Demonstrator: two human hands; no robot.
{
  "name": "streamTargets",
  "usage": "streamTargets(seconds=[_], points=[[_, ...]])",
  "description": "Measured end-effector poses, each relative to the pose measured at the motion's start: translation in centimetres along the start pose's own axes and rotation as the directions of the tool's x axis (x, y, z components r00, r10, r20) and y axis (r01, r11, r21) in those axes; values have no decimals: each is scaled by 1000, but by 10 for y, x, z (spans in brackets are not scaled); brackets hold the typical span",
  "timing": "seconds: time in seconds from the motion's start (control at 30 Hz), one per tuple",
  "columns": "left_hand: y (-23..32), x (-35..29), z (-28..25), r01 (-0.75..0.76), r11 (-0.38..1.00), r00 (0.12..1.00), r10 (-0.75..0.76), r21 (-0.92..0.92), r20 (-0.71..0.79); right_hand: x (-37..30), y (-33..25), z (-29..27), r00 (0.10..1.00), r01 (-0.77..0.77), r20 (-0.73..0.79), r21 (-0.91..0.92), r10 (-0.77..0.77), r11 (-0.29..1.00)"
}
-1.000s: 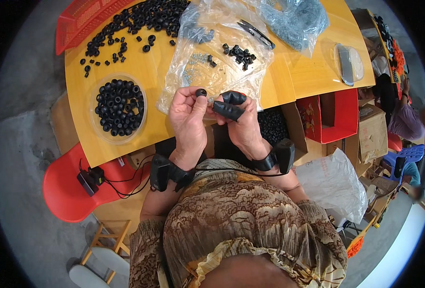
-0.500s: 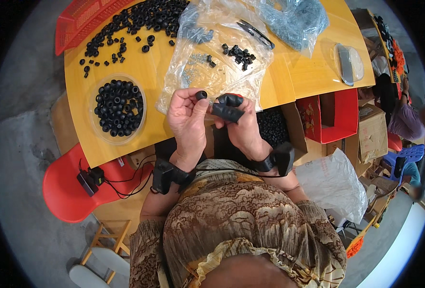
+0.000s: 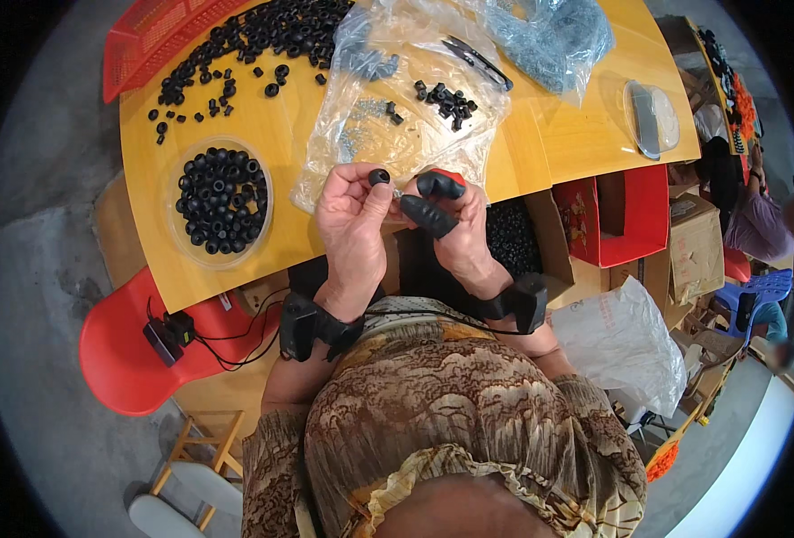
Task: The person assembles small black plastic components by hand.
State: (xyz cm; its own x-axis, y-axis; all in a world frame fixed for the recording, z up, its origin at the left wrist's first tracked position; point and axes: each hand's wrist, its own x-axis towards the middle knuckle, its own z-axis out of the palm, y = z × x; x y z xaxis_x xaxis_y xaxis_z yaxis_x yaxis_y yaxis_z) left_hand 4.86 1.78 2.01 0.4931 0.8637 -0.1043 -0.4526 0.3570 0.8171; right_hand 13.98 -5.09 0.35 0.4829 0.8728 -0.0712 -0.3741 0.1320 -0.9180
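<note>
Over the table's front edge, my left hand (image 3: pixel 354 211) pinches a small round black cap (image 3: pixel 379 177) with a hole in it between thumb and fingers. Close beside it on the right is my right hand (image 3: pixel 460 229), its thumb and forefinger wearing black finger covers (image 3: pixel 428 215). Its fingers curl toward the cap, and whatever they hold is too small to make out. Beyond both hands, a clear plastic sheet (image 3: pixel 325 148) carries small black pieces (image 3: pixel 446 105), tiny metal parts (image 3: pixel 354 134) and black thread snips (image 3: pixel 478 63).
To the left stands a round clear tub (image 3: pixel 265 224) of black caps. Loose black parts (image 3: pixel 271 36) lie beyond it near a red basket (image 3: pixel 137 54). A bag of metal parts (image 3: pixel 558 45) sits at the back. Red box (image 3: pixel 634 220) and open carton (image 3: pixel 554 233) stand right, below the table.
My right thumb and forefinger have spread slightly apart and the hand has shifted a little to the right. My left hand still holds the cap almost in place.
</note>
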Motion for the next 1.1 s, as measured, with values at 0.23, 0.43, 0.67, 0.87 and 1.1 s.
streamTargets(seconds=[0.23,0.43,0.67,0.87,1.1], points=[[2,0,-2,-11,999,1000,10,46,20,3,-19,5,856,477,133,-579,-500,662],[-1,-1,-2,-51,997,999,51,56,-2,2,-11,-2,949,311,93,-443,-301,841],[-3,-3,-4,-67,995,997,63,78,49,1,-9,3,977,-207,52,454,206,867],[2,-5,0,-38,999,997,36,37,66,-1,-2,1,991,-137,41,300,131,944],[6,-4,-8,1,998,999,-3,56,38,4,-20,0,915,401,254,-492,-314,773]])
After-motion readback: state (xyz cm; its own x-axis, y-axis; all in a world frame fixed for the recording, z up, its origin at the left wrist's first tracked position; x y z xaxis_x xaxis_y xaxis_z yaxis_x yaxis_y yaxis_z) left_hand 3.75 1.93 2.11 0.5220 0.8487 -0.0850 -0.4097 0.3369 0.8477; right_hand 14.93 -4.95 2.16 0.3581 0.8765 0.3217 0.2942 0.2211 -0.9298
